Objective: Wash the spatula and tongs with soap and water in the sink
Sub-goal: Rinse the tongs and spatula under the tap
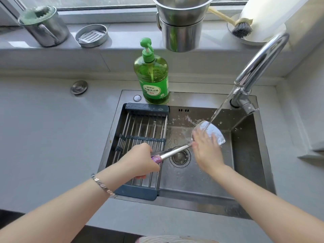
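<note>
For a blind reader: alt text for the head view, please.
Under the running faucet, the left hand grips a spatula by its handle; the right hand presses on its blade, over the sink. A green soap bottle stands behind.

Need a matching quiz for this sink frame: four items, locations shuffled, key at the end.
Things:
1. spatula
2. soap bottle
3. rack
4. brush

Places:
A. on the windowsill
B. blade under the running water
C. across the left side of the sink
D. standing on the back rim of the sink

Pairs: 1-B, 2-D, 3-C, 4-A
</note>
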`<state>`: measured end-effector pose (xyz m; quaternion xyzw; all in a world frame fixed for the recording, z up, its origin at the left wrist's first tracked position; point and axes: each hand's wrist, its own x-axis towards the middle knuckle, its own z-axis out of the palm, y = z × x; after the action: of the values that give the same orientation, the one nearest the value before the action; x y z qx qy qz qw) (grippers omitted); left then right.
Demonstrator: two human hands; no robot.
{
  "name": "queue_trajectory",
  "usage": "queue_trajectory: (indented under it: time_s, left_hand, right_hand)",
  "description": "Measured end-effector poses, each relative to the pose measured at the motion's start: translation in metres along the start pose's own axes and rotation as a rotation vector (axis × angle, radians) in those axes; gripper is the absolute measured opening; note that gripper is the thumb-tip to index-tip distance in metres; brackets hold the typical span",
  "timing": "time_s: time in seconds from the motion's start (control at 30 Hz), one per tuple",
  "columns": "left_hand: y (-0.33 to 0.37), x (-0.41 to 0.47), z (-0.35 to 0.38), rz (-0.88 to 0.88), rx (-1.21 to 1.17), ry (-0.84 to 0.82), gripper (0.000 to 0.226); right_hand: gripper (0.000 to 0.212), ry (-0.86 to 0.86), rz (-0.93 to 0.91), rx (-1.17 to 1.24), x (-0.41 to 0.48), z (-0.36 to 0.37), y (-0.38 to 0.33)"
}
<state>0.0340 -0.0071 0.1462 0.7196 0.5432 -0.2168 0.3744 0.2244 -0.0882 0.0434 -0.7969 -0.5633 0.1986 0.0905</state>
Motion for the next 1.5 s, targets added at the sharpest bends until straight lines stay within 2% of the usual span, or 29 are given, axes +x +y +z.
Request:
queue_trajectory:
  time_s: [0.07, 0.13, 0.23, 0.4, 0.5, 0.57, 0.7, 0.8, 0.97, 1.07, 1.17, 1.23, 1.33, 1.4, 1.5]
  left_hand:
    - [0.005, -0.001, -0.003, 0.017, 0.045, 0.012, 0.024]
    - [0.006, -0.002, -0.006, 0.013, 0.056, 0.015, 0.026]
    - [0.009, -0.003, -0.003, 0.011, 0.050, 0.016, 0.023]
    - [0.015, -0.001, 0.002, 0.025, 0.030, 0.015, 0.025]
    - [0.019, 0.001, 0.004, 0.039, 0.008, 0.034, 0.023]
    - [0.026, 0.006, 0.006, 0.053, 0.002, 0.055, 0.021]
    - [0.046, 0.016, 0.011, 0.082, -0.033, 0.057, 0.014]
    - [0.060, 0.021, 0.010, 0.102, -0.052, 0.030, 0.013]
    - [0.072, 0.027, 0.002, 0.113, -0.061, -0.062, 0.012]
    - [0.086, 0.027, -0.006, 0.098, -0.134, -0.208, 0.016]
    - [0.101, 0.028, -0.017, 0.015, -0.548, -0.423, 0.028]
    - [0.108, 0.032, -0.022, -0.026, -0.836, -0.522, 0.037]
    - [0.114, 0.036, -0.022, -0.063, -0.950, -0.399, 0.040]
    - [0.117, 0.036, -0.020, -0.107, -1.027, -0.316, 0.038]
    - [0.119, 0.036, -0.016, -0.145, -1.061, -0.217, 0.031]
  right_hand:
    - [0.094, -0.145, -0.143, 0.054, -0.005, 0.007, 0.002]
    - [0.118, -0.224, -0.207, -0.058, -0.003, 0.000, 0.018]
    - [0.130, -0.179, -0.121, -0.226, 0.004, -0.012, 0.037]
    - [0.100, -0.280, -0.174, -0.076, -0.012, -0.009, 0.017]
    - [0.087, -0.191, -0.172, -0.100, -0.007, -0.014, 0.021]
    - [0.076, -0.131, -0.161, -0.023, -0.008, -0.019, 0.013]
    - [0.056, -0.002, -0.434, 0.072, -0.023, -0.008, -0.024]
    - [0.057, 0.021, -0.452, 0.033, -0.022, -0.007, -0.016]
    - [0.058, 0.082, -0.230, 0.074, -0.007, -0.020, 0.021]
    - [0.048, 0.113, -0.343, 0.103, -0.009, -0.019, 0.006]
    - [0.048, 0.205, -0.336, 0.314, -0.005, -0.025, 0.008]
    - [0.043, 0.236, -0.225, 0.468, 0.000, -0.036, 0.013]
    - [0.023, 0.173, 0.068, 0.793, 0.009, -0.044, 0.020]
    - [0.016, 0.182, 0.214, 0.892, 0.016, -0.044, 0.021]
    - [0.015, 0.182, 0.281, 0.962, 0.022, -0.047, 0.021]
